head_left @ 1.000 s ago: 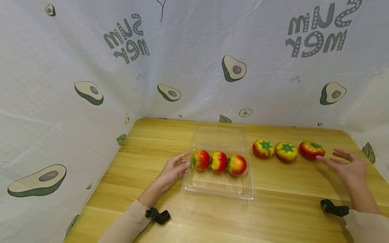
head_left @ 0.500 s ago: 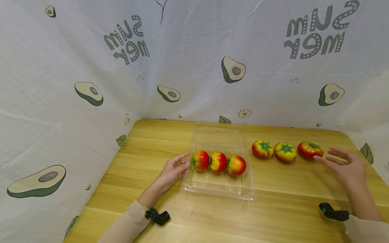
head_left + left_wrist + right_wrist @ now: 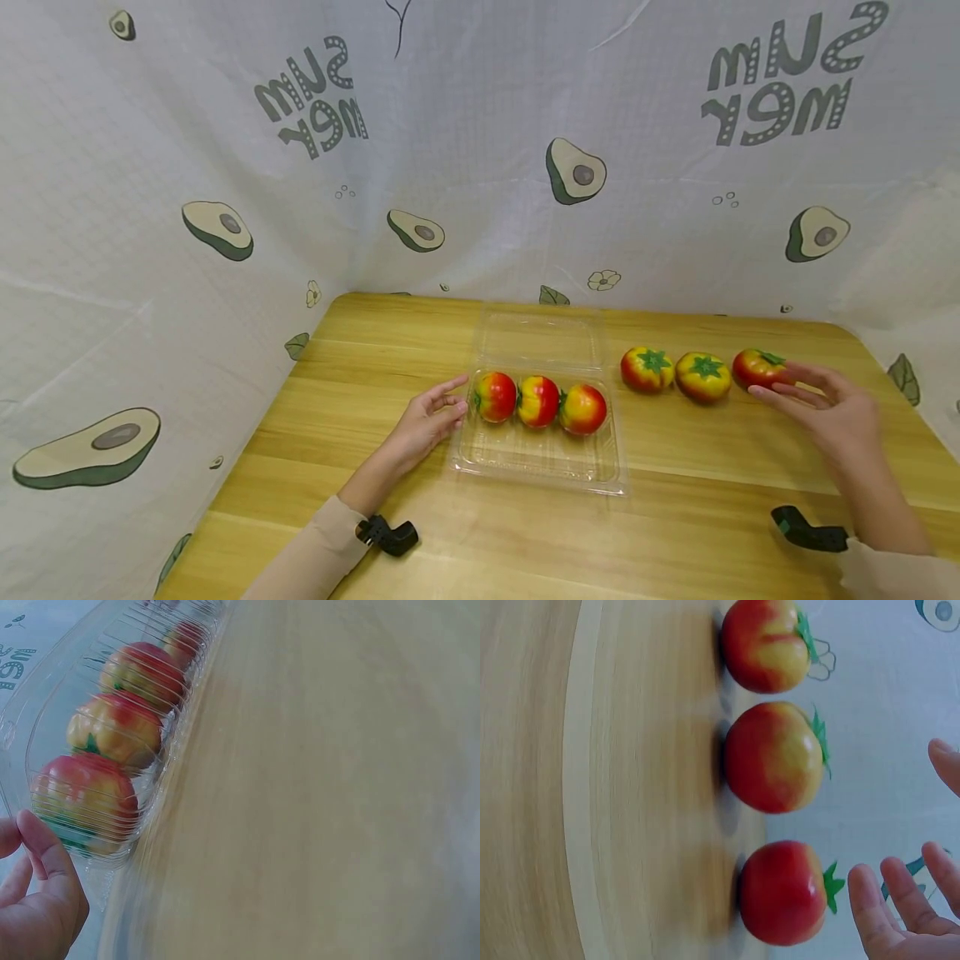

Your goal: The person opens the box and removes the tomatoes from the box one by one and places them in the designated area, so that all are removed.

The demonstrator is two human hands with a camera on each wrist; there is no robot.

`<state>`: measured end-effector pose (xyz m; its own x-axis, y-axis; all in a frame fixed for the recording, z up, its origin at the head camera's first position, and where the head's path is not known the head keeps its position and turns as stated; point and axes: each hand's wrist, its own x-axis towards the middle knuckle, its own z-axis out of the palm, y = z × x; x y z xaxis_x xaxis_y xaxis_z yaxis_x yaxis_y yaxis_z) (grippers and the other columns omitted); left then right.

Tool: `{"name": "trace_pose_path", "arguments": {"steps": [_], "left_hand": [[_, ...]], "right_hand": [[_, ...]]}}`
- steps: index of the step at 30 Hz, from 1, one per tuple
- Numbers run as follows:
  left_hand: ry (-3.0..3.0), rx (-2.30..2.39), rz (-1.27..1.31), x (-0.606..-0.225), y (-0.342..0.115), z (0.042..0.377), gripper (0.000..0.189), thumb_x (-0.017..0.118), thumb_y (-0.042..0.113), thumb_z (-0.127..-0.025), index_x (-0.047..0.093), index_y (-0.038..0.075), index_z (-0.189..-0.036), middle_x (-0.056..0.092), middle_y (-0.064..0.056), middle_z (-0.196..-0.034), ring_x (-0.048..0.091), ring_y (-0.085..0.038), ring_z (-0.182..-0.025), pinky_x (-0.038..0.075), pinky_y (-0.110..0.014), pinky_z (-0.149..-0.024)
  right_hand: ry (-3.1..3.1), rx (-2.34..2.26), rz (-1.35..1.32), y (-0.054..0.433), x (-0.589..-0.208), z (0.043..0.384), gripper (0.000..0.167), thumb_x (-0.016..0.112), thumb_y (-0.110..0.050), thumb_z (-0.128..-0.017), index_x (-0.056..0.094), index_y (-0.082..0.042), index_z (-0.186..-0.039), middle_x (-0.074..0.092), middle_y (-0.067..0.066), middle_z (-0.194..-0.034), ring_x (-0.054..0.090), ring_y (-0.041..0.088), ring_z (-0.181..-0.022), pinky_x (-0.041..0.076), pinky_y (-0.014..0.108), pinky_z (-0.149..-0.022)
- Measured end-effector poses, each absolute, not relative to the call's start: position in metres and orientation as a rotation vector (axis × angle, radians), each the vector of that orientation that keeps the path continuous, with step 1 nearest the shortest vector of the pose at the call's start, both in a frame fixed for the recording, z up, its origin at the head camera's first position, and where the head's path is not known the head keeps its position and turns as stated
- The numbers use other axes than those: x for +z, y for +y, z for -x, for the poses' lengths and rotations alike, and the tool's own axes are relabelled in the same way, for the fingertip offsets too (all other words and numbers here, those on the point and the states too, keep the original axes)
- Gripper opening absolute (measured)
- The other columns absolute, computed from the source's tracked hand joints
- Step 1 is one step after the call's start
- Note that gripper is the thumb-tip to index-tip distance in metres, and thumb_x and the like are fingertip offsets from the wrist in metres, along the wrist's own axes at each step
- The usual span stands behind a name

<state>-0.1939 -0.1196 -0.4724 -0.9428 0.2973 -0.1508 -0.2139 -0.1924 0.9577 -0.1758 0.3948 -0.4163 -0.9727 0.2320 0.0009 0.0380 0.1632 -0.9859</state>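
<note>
Three red-and-yellow tomatoes with green star-shaped tops lie in a row along the back of a clear plastic container point(image 3: 536, 468). At its left rim, the thumb and forefinger of my left hand point(image 3: 426, 423) pinch the edge, closely seen in the left wrist view. My right hand point(image 3: 843, 417) is around the right side of the rightmost loose tomato point(image 3: 756, 368), thumb in front and fingers behind. In the right wrist view its fingers point(image 3: 866, 892) are spread and apart from that red tomato point(image 3: 784, 892).
Two more loose tomatoes, one in the middle point(image 3: 702, 377) and one at the left point(image 3: 647, 369), sit between the container and my right hand. The container's clear lid point(image 3: 540, 337) lies folded back on the wooden table point(image 3: 390, 350). A printed cloth point(image 3: 480, 125) hangs behind the table.
My right hand has moved left, from beside the rightmost tomato to around its right side. The left hand keeps its place on the container.
</note>
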Motion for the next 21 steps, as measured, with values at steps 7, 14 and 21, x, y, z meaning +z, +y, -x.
{"name": "trace_pose_path", "arguments": {"steps": [7,14,21], "left_hand": [[1.745,2.192,-0.1,-0.471,-0.119,0.193,0.053,0.057,-0.001,-0.1,0.042,0.003,-0.151,0.052,-0.009,-0.108,0.056,-0.01,-0.084,0.052,-0.017,-0.075],[1.754,2.19,-0.116,-0.469,-0.119,0.192,0.053,0.057,0.0,-0.1,0.041,0.003,-0.151,0.052,-0.008,-0.108,0.056,-0.01,-0.084,0.052,-0.017,-0.074],[1.762,2.19,-0.107,-0.468,-0.119,0.19,0.053,0.057,0.0,-0.1,0.041,0.003,-0.151,0.052,-0.009,-0.108,0.056,-0.011,-0.084,0.052,-0.017,-0.074]], "right_hand": [[-2.377,1.804,0.193,0.383,-0.414,0.174,0.043,0.08,-0.011,-0.085,0.06,-0.026,-0.121,0.056,-0.021,-0.11,0.06,-0.016,-0.088,0.047,0.003,-0.067],[-2.333,1.873,0.049,0.372,-0.412,0.172,0.039,0.075,-0.003,-0.089,0.063,-0.023,-0.119,0.062,-0.022,-0.11,0.061,-0.012,-0.094,0.048,0.005,-0.072],[-2.168,2.093,-0.138,0.359,-0.414,0.171,0.042,0.07,0.009,-0.088,0.064,-0.017,-0.12,0.068,-0.014,-0.111,0.066,-0.003,-0.096,0.053,0.011,-0.075]]}}
